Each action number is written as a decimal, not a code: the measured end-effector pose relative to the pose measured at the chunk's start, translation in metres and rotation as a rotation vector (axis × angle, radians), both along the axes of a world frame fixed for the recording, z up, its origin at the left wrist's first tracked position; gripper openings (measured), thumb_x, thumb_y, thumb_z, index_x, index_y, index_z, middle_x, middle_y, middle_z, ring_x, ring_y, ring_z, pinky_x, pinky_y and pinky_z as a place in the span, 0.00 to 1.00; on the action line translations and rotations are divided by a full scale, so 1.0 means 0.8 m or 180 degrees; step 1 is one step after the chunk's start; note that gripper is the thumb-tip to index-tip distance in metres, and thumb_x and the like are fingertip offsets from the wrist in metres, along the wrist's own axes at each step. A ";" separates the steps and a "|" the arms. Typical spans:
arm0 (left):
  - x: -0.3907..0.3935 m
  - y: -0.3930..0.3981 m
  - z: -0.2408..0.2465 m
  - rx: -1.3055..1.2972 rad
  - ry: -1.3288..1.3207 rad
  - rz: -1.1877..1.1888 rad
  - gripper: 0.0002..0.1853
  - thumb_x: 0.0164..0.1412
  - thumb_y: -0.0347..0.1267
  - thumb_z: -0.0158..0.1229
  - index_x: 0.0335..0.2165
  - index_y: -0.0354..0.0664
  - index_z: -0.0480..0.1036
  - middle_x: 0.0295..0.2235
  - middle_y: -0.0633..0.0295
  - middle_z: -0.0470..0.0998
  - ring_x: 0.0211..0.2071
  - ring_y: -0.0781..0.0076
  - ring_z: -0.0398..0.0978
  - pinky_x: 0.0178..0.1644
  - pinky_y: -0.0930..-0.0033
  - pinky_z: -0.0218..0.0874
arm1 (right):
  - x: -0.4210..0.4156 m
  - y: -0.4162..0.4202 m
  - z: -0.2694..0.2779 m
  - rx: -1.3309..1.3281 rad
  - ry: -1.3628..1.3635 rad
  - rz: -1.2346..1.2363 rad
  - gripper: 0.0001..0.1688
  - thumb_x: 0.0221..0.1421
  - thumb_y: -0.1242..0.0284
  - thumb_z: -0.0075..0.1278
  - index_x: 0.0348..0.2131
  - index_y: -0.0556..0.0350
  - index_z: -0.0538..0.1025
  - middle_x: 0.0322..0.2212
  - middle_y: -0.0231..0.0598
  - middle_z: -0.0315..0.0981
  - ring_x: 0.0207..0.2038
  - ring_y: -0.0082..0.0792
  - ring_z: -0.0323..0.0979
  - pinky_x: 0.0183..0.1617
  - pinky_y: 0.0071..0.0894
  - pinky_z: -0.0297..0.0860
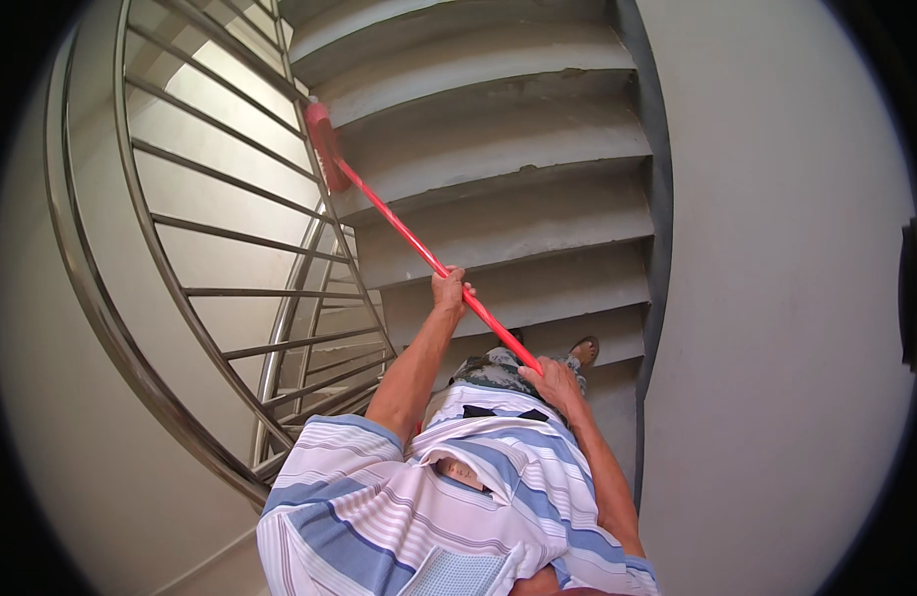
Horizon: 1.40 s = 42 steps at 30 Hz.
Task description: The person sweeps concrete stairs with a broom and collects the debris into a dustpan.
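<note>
A broom with a long red handle [402, 229] slants from in front of my waist up to the left. Partway along the handle my left hand [451, 290] is closed around it. Near the handle's lower end in the picture, my right hand [555, 384] grips it too. The red broom head [328, 153] rests at the left end of a stair step, against the foot of the metal railing. It looks slightly blurred, and its bristle tips are hard to make out.
Grey concrete stairs [495, 201] with worn, chipped edges run before me. A stainless steel railing [227, 238] bounds the left side, with more stairs visible through its bars. On the right stands a pale wall [771, 298] with a dark skirting [658, 186]. My sandalled foot [586, 350] is on a step.
</note>
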<state>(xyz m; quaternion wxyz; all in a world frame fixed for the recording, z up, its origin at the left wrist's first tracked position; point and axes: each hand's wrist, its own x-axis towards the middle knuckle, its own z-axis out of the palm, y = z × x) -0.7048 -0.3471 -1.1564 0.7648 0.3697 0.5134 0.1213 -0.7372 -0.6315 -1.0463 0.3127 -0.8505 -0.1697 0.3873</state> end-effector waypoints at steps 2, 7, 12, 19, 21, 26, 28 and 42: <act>0.000 -0.004 -0.002 0.0023 0.0026 -0.0042 0.13 0.55 0.22 0.53 0.36 0.46 0.59 0.25 0.62 0.65 0.16 0.71 0.65 0.15 0.67 0.64 | -0.003 -0.005 -0.005 0.0003 -0.0024 -0.0011 0.28 0.56 0.50 0.50 0.32 0.61 0.75 0.31 0.61 0.75 0.38 0.61 0.72 0.42 0.53 0.66; 0.003 -0.022 0.001 0.0057 0.0089 -0.0016 0.11 0.54 0.21 0.53 0.33 0.45 0.60 0.23 0.62 0.64 0.15 0.71 0.65 0.14 0.67 0.64 | -0.005 -0.020 -0.003 0.0116 0.0037 -0.0125 0.27 0.54 0.51 0.50 0.34 0.60 0.77 0.31 0.59 0.75 0.37 0.60 0.73 0.42 0.51 0.67; -0.020 -0.038 -0.002 0.0446 0.0281 -0.0372 0.10 0.53 0.22 0.54 0.31 0.41 0.61 0.20 0.62 0.65 0.14 0.70 0.68 0.15 0.66 0.69 | -0.001 -0.037 0.009 0.0108 0.0437 0.0023 0.28 0.54 0.53 0.50 0.34 0.64 0.77 0.31 0.60 0.75 0.36 0.58 0.74 0.40 0.48 0.67; -0.019 -0.019 -0.001 0.0580 0.0630 -0.0259 0.09 0.51 0.22 0.53 0.30 0.41 0.61 0.20 0.63 0.64 0.14 0.70 0.67 0.15 0.65 0.70 | -0.008 -0.019 -0.018 0.0165 0.0858 -0.0039 0.28 0.55 0.52 0.51 0.35 0.63 0.77 0.30 0.59 0.76 0.35 0.53 0.75 0.39 0.44 0.68; -0.011 -0.018 -0.008 0.0500 0.0678 -0.0375 0.09 0.51 0.21 0.52 0.30 0.42 0.60 0.20 0.63 0.64 0.14 0.70 0.67 0.15 0.66 0.70 | -0.009 -0.019 -0.024 0.0222 0.0703 -0.0115 0.27 0.55 0.53 0.51 0.35 0.62 0.77 0.30 0.59 0.75 0.35 0.55 0.75 0.38 0.45 0.68; -0.009 -0.055 -0.008 0.0127 0.0299 -0.0328 0.10 0.51 0.19 0.50 0.31 0.43 0.60 0.21 0.62 0.64 0.14 0.68 0.68 0.16 0.62 0.71 | -0.004 -0.047 0.001 -0.0122 0.0211 -0.0055 0.26 0.54 0.53 0.52 0.34 0.61 0.77 0.31 0.61 0.75 0.36 0.59 0.73 0.38 0.49 0.67; -0.010 -0.087 -0.003 -0.0171 0.0153 -0.0455 0.11 0.51 0.19 0.50 0.32 0.43 0.59 0.21 0.61 0.64 0.15 0.67 0.68 0.17 0.60 0.72 | -0.004 -0.079 0.011 -0.0266 0.0121 -0.0092 0.26 0.54 0.53 0.53 0.35 0.60 0.77 0.30 0.61 0.75 0.35 0.59 0.74 0.37 0.50 0.67; 0.025 -0.015 0.011 -0.0117 -0.0180 -0.0453 0.07 0.50 0.19 0.48 0.27 0.39 0.60 0.19 0.59 0.64 0.12 0.65 0.67 0.12 0.60 0.66 | 0.005 -0.025 -0.017 -0.0010 -0.0083 -0.0107 0.27 0.56 0.51 0.50 0.34 0.60 0.76 0.29 0.62 0.75 0.35 0.61 0.74 0.37 0.53 0.68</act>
